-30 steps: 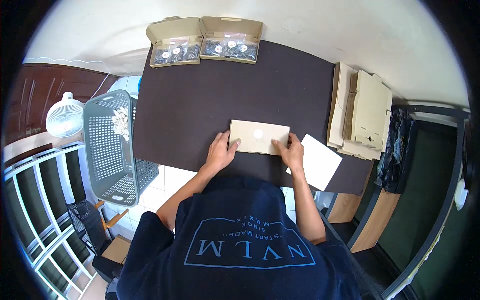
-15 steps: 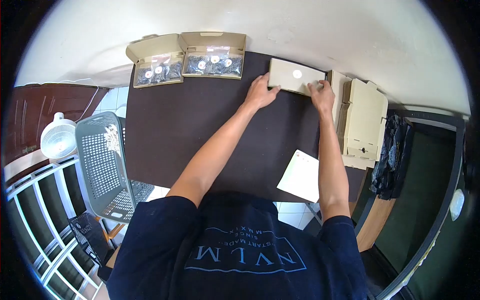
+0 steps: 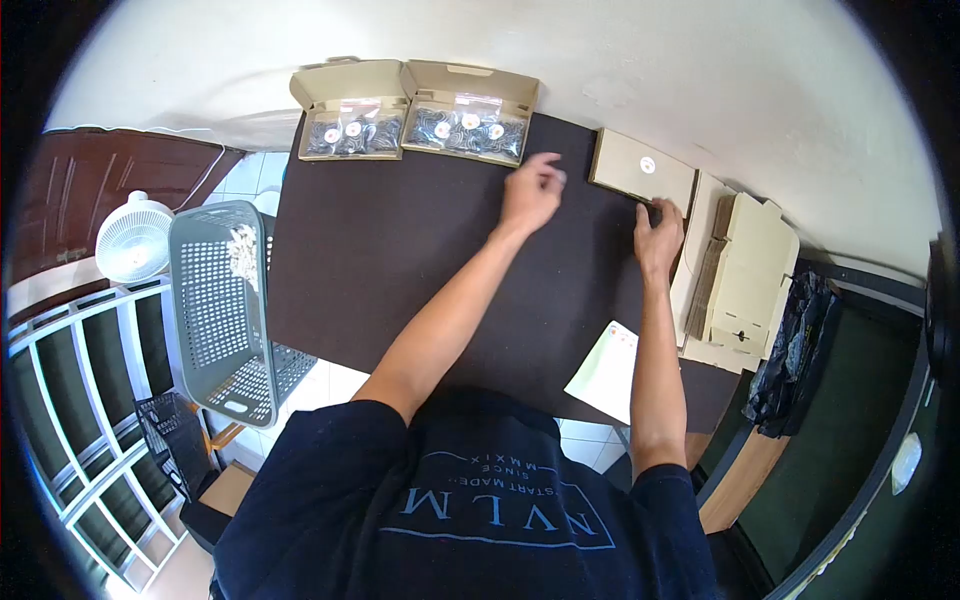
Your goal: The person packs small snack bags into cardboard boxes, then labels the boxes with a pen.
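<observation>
A closed cardboard box [image 3: 640,168] with a round white sticker on its lid lies at the back right of the dark table. At the front edge of that box is my right hand [image 3: 660,238], its fingers apart and the tips touching or very near the cardboard. My left hand [image 3: 532,195] is off the box, to its left over the table. It holds nothing; its fingers are apart and slightly blurred. Nearest to it stands an open cardboard box [image 3: 465,135] with clear bags of dark curled pieces and round stickers. Another such open box [image 3: 352,135] adjoins it on the left.
Flat cardboard boxes [image 3: 750,270] are stacked at the table's right end. A sheet of paper [image 3: 608,372] lies by my right forearm. On the left, a grey plastic basket [image 3: 215,320] stands beside the table [image 3: 400,260], with a white fan [image 3: 136,240] beyond it.
My left hand has let go of the closed box and moved left of it. My right hand stays at its front edge. The whole view has turned somewhat.
</observation>
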A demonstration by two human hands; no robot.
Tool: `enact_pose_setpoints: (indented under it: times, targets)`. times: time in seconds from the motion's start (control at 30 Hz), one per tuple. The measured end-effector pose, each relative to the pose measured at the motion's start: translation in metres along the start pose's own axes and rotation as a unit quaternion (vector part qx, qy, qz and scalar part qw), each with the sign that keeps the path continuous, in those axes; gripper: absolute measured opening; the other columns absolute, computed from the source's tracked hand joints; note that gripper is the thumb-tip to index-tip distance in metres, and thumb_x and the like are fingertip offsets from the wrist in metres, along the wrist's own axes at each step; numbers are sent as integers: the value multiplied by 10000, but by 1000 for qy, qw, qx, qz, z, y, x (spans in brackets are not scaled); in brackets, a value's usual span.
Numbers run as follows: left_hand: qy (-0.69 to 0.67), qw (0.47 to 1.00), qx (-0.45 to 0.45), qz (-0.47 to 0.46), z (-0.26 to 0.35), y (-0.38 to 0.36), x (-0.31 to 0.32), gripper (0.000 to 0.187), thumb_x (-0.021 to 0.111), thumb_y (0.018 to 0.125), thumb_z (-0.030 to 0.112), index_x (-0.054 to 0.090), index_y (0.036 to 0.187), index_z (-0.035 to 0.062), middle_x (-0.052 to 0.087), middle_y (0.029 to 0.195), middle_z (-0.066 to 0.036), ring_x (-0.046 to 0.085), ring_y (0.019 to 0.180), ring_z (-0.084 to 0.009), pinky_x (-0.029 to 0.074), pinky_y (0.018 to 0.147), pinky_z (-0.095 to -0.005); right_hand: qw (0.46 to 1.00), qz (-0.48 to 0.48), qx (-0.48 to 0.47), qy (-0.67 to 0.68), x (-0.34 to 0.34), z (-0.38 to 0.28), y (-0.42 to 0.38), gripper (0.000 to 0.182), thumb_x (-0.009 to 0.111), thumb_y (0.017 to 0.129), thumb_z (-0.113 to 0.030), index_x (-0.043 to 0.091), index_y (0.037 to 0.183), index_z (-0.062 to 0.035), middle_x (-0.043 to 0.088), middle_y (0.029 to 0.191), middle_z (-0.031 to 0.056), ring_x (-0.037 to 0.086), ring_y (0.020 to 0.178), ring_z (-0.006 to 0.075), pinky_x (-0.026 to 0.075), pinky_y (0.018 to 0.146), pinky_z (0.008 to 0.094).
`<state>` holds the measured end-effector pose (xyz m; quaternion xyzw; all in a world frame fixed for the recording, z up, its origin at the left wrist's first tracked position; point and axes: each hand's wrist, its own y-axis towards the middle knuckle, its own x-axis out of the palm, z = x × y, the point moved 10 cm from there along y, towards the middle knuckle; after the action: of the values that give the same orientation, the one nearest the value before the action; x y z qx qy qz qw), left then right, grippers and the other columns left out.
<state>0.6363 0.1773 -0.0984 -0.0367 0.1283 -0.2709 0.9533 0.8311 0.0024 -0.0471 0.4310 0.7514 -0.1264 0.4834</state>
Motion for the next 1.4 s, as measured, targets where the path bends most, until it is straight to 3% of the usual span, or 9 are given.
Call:
enact_pose_setpoints:
  times: [0.13, 0.23, 0.47, 0.7, 1.03, 1.1, 1.17, 1.23, 1.4]
  targets:
    - [235, 949, 31, 208, -5, -3, -128, 340, 594, 823, 100, 578, 1160, 62, 678, 883, -219, 662, 836, -400, 522, 745, -491, 992, -73, 37, 98, 9, -23, -13, 255, 695, 848, -197, 677, 985, 17, 711, 827, 175, 709, 781, 282, 540, 756, 373]
    - [334, 929, -58, 152, -9, 8, -169, 348, 573, 839, 100, 585, 1186, 93, 674, 961, -226, 642, 907, -426, 506, 807, -513, 990, -98, -2, 101, 31, -69, 9, 267, 722, 827, -214, 687, 983, -1, 709, 850, 185, 707, 807, 290, 539, 749, 371]
    - [338, 934, 68, 94, -24, 21, -169, 241, 556, 844, 66, 679, 1050, 54, 657, 935, -252, 629, 908, -434, 496, 807, -504, 981, -128, -115, 90, 75, -221, 63, 381, 701, 810, -173, 599, 1158, -58, 666, 1016, 235, 644, 944, 411, 518, 829, 467]
    - [273, 956, 76, 69, -30, -17, -158, 214, 570, 819, 42, 708, 983, 39, 651, 865, -259, 644, 829, -433, 521, 751, -478, 985, -72, -129, 85, 98, -221, 67, 244, 623, 801, -47, 578, 1041, -44, 667, 905, 201, 634, 876, 417, 494, 762, 503]
    - [212, 970, 50, -109, -26, -201, -117, 192, 597, 865, 36, 682, 1032, -5, 661, 864, -263, 680, 820, -388, 534, 720, -409, 960, -177, -3, 219, 33, -108, -67, 153, 658, 805, -67, 707, 943, -20, 643, 815, 140, 659, 743, 247, 526, 692, 369]
    - [185, 969, 27, -161, -30, -224, -114, 176, 614, 879, 60, 691, 1024, -2, 690, 786, -201, 711, 754, -279, 543, 683, -376, 945, -183, 53, 267, 13, -98, -102, 148, 662, 810, -60, 711, 941, -13, 646, 827, 127, 660, 728, 213, 531, 661, 348]
    - [88, 990, -29, -105, -38, -228, -136, 153, 656, 847, 71, 675, 975, -11, 679, 751, -156, 658, 611, -196, 500, 563, -312, 924, -184, 104, 318, 7, -91, -119, 142, 665, 815, -53, 714, 939, -5, 649, 838, 113, 662, 713, 178, 536, 631, 328]
    - [72, 983, 108, 126, 16, -223, -185, 189, 700, 825, 69, 521, 794, 16, 509, 555, -22, 452, 473, -81, 364, 450, -260, 931, -168, 85, 312, -2, -88, -133, 147, 664, 822, -38, 705, 954, 11, 654, 885, 103, 658, 703, 137, 537, 591, 294]
    - [84, 974, 189, 97, 36, -205, -189, 299, 690, 793, 30, 538, 1050, 43, 416, 757, -47, 430, 633, -102, 387, 532, -243, 948, -177, 54, 258, -2, -89, -131, 173, 646, 842, -112, 709, 977, -24, 666, 696, 110, 633, 629, 193, 507, 659, 344]
